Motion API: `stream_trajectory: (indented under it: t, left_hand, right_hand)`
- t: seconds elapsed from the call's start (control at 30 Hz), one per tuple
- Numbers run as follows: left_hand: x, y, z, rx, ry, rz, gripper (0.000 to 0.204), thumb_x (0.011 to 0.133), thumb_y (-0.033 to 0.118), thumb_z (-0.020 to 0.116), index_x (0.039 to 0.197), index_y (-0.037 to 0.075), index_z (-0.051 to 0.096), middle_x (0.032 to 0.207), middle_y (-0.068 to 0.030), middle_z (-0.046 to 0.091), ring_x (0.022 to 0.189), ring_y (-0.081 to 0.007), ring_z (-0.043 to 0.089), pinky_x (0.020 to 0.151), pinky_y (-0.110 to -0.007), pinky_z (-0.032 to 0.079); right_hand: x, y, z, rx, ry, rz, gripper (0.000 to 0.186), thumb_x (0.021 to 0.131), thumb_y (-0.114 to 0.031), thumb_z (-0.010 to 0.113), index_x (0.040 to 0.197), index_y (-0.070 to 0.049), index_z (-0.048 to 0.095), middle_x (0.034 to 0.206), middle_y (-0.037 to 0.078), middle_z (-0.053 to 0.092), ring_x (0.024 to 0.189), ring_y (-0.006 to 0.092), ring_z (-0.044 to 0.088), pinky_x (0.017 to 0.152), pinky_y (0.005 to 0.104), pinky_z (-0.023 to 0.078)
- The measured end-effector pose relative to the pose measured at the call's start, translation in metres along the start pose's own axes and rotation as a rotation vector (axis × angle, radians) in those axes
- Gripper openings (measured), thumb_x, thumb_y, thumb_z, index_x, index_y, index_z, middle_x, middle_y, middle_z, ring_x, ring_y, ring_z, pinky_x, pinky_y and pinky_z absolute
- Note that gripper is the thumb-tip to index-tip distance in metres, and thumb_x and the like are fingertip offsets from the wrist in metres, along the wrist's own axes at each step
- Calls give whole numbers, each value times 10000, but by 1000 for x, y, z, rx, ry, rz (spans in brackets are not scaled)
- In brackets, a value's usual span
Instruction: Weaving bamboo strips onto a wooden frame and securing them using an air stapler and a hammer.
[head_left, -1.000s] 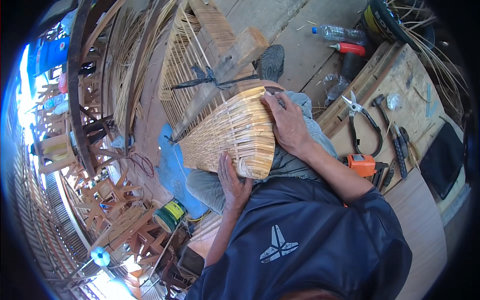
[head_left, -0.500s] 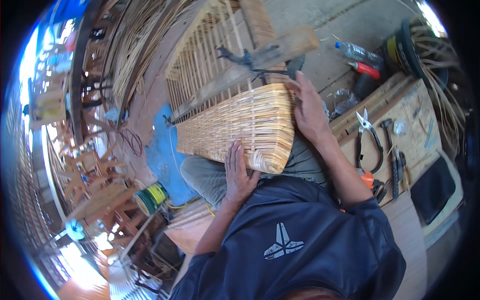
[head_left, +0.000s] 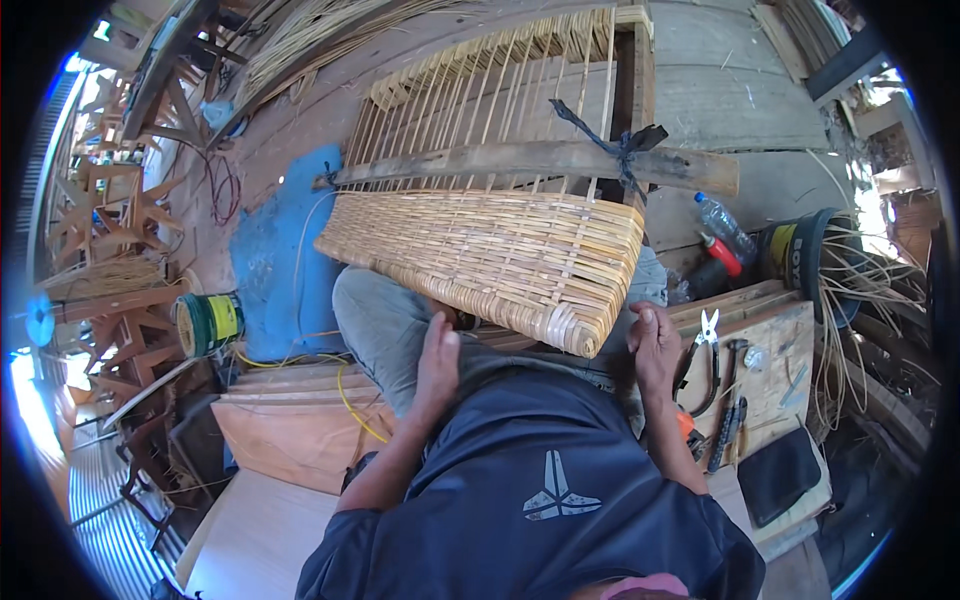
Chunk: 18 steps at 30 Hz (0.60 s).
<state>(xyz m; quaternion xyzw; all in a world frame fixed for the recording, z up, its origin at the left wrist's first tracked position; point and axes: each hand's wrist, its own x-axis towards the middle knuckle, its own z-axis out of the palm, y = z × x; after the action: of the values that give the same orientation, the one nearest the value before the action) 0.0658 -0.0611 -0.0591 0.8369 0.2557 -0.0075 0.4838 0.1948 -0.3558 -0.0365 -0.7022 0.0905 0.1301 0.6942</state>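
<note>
A woven rattan panel (head_left: 480, 235) lies tilted over my lap, its close weave toward me and bare upright strands beyond. A wooden bar (head_left: 460, 160) crosses the strands, tied with a dark strip (head_left: 622, 150) at its right. My left hand (head_left: 437, 368) is off the weave, fingers stretched out, just below its front edge by my left knee. My right hand (head_left: 655, 350) hangs apart from the panel, beside its rounded right corner, fingers loosely bent with nothing seen in them. Pale wrapping (head_left: 566, 325) covers the near corner.
At right, a wooden board (head_left: 775, 365) carries snips (head_left: 709, 328), a hammer (head_left: 733, 360) and other tools. Past it stand a plastic bottle (head_left: 725, 222) and a bucket of rattan strands (head_left: 808, 250). A blue sheet (head_left: 270, 265) and a green tub (head_left: 208, 322) lie left.
Both hands have come off the woven panel and drawn back toward my body. The view has turned, so the panel appears more level and further out.
</note>
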Motion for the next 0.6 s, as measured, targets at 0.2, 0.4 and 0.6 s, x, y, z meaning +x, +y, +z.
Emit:
stream_trajectory:
  t: [0.2, 0.4, 0.6]
  left_hand:
    - [67, -15, -35, -930, 390, -464, 432, 935, 397, 458, 1223, 77, 428, 1059, -30, 533, 908, -149, 530, 701, -308, 434]
    - [160, -93, -81, -742, 681, -572, 393, 921, 451, 467, 1128, 118, 482, 1013, -41, 540, 758, -125, 505, 485, -325, 352]
    - [184, -164, -70, -1308, 290, -566, 529, 894, 496, 485, 1232, 89, 477, 1147, -77, 545, 1023, -238, 544, 834, -432, 483]
  right_hand:
    - [-21, -18, 16, -31, -149, 107, 596, 967, -465, 336, 1368, -26, 303, 735, 42, 596, 593, 93, 558, 520, 198, 425]
    - [-34, -35, 40, 216, -236, 207, 728, 963, -360, 402, 1453, -100, -69, 1083, 140, 585, 736, 175, 618, 589, 239, 492]
    - [-41, -39, 45, 69, -179, 137, 829, 911, -364, 510, 1452, -99, -58, 1083, 133, 573, 804, 169, 603, 622, 244, 489]
